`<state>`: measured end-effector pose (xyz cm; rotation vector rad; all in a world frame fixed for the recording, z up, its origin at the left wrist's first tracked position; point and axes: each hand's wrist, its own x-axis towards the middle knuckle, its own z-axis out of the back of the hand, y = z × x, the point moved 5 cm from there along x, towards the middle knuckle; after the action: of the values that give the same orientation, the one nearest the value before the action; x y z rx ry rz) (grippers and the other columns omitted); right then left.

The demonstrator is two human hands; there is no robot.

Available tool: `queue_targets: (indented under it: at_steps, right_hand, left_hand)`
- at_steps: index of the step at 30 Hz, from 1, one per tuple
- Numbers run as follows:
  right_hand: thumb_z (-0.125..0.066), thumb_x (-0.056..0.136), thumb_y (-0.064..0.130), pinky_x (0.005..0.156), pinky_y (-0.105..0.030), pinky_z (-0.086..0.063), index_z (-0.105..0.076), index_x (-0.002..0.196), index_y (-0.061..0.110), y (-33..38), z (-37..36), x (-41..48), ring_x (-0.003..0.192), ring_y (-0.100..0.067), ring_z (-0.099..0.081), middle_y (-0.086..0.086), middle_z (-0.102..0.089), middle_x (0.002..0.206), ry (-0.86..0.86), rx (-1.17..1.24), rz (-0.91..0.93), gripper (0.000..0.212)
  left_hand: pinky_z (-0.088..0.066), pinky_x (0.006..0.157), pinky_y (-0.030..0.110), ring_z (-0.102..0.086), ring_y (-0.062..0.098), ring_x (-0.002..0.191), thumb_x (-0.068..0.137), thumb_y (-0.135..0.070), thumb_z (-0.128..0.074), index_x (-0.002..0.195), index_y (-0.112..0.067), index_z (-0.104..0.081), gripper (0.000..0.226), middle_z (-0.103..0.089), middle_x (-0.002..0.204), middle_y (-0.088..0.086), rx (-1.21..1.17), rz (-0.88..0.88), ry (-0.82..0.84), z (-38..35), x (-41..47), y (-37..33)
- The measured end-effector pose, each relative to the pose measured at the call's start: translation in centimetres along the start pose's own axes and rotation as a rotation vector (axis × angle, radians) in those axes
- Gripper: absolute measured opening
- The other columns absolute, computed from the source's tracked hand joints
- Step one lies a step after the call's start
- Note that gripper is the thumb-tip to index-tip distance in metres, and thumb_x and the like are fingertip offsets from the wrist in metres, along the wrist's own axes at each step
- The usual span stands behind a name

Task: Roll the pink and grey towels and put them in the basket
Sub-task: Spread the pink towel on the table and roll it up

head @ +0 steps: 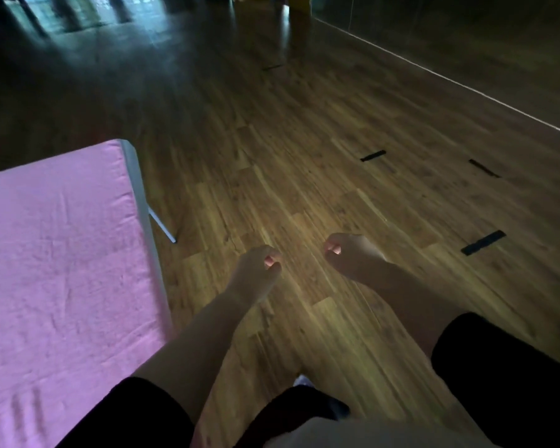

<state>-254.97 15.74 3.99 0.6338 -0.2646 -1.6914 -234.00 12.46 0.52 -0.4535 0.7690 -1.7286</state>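
Head view, and it's a bit motion-blurred: the pink towel (pixel 55 253) is lying spread out flat on the table (pixel 140 202) at the left of the frame, covering all of the top that's showing, right up to the pale metal edge. It's looking soft and plain pink, with shallow creases running across it and a few faint ridged lines down near the bottom left corner. Both hands are hanging out in front over the wooden floor (pixel 304 163), off to the right of the table and not touching the towel. The left hand (pixel 256 270) is sitting nearer the towel, just past the table's right edge, and its fingers are curling in toward the palm with nothing in them. The right hand (pixel 346 253) is hovering just beside it, further from the towel, fingers also tucking in and not gripping anything. The left forearm is crossing in front of the towel's near right corner, but I can't tell if it's touching. Black sleeves (pixel 498 367) are showing at the bottom, a thin table leg (pixel 162 226) is angling down to the floor, and short black tape strips (pixel 483 242) are sticking to the boards on the right.
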Motion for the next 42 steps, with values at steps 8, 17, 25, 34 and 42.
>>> queue_targets:
  at_steps: [8, 17, 25, 34, 42]
  right_hand:
    - [-0.053, 0.091, 0.024, 0.077, -0.026, -0.048, -0.069, 0.101, 0.025, 9.0, 1.3, 18.6, 0.094, -0.022, -0.065, -0.001, -0.068, 0.106, 0.115, -0.037, 0.179, 0.019]
    - [-0.051, 0.093, 0.026, 0.088, -0.032, -0.049, -0.069, 0.107, 0.02, 22.4, -3.0, 36.7, 0.104, -0.021, -0.062, 0.001, -0.068, 0.109, 0.298, -0.221, 0.536, 0.023]
    - [-0.057, 0.083, 0.031, 0.074, -0.031, -0.052, -0.062, 0.082, 0.027, 36.7, -9.1, 49.7, 0.084, -0.022, -0.065, 0.004, -0.069, 0.086, 0.442, -0.349, 0.815, 0.007]
    - [-0.06, 0.086, 0.029, 0.082, -0.032, -0.051, -0.064, 0.106, 0.028, 52.8, -19.6, 55.5, 0.093, -0.022, -0.064, -0.001, -0.053, 0.112, 0.577, -0.437, 1.169, 0.02]
    - [-0.055, 0.09, 0.033, 0.095, -0.038, -0.041, -0.048, 0.13, 0.029, 61.4, -28.6, 56.3, 0.129, -0.025, -0.034, -0.004, -0.036, 0.137, 0.679, -0.663, 1.336, 0.04]
  left_hand:
    - [-0.05, 0.084, 0.029, -0.062, 0.011, 0.093, 0.086, -0.029, -0.061, 0.099, -0.027, -0.068, 0.015, -0.067, 0.101, -0.007, -0.029, 0.2, -0.177, 9.6, 11.6, 4.9]
    - [-0.053, 0.076, 0.03, -0.064, 0.017, 0.086, 0.084, -0.021, -0.063, 0.091, -0.029, -0.066, 0.011, -0.064, 0.089, -0.007, -0.044, 0.504, -0.469, 19.3, 19.8, 14.7]
    - [-0.048, 0.077, 0.027, -0.061, 0.017, 0.089, 0.084, -0.021, -0.061, 0.102, -0.023, -0.069, 0.019, -0.065, 0.093, -0.006, -0.006, 0.784, -0.691, 25.8, 24.6, 22.1]
    - [-0.045, 0.091, 0.034, -0.055, 0.024, 0.111, 0.089, -0.024, -0.059, 0.113, -0.021, -0.065, 0.025, -0.063, 0.114, 0.004, 0.065, 1.031, -0.794, 31.4, 23.4, 31.2]
    - [-0.04, 0.102, 0.038, -0.046, 0.027, 0.127, 0.091, -0.03, -0.058, 0.134, -0.02, -0.049, 0.045, -0.042, 0.143, 0.004, 0.014, 1.226, -0.817, 34.0, 23.0, 37.4]
